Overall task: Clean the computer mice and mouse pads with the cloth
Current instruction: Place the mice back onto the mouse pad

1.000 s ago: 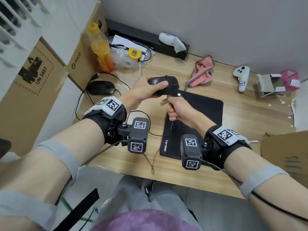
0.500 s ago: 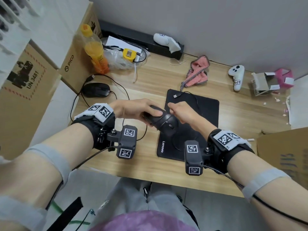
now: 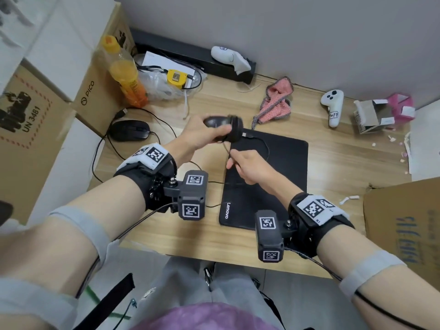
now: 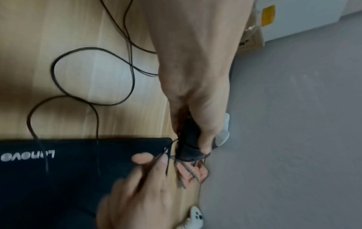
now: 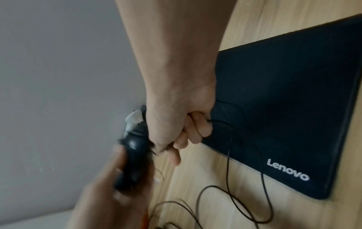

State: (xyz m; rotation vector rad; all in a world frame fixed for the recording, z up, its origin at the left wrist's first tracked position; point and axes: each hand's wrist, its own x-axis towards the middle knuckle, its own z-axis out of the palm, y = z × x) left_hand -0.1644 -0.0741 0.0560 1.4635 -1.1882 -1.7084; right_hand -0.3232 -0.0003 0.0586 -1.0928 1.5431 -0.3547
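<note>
A person's left hand (image 3: 202,135) is gripping a black wired mouse (image 3: 222,129), fingers curled round its body and holding it up above the wooden desk (image 3: 345,163), just off the far left corner of a black Lenovo mouse pad (image 3: 285,158). The right hand (image 3: 247,167) is pinching the mouse's thin black cable (image 3: 262,141) just below the mouse, its fingers curled round the cord; several turns of cable are lying wrapped round the mouse's body, and the USB plug (image 3: 246,135) is sticking out beside it over the pad. The pad is lying flat on the desk in front of the person. A pink cloth (image 3: 277,103) is sitting crumpled on the desk just beyond the pad's far edge, apart from both hands. A 2nd black mouse (image 3: 130,130) is resting on the desk to the left, its cord trailing toward the near edge. Further back are standing an orange drink bottle (image 3: 125,75) and 2 white game controllers (image 3: 332,107), near the grey wall
</note>
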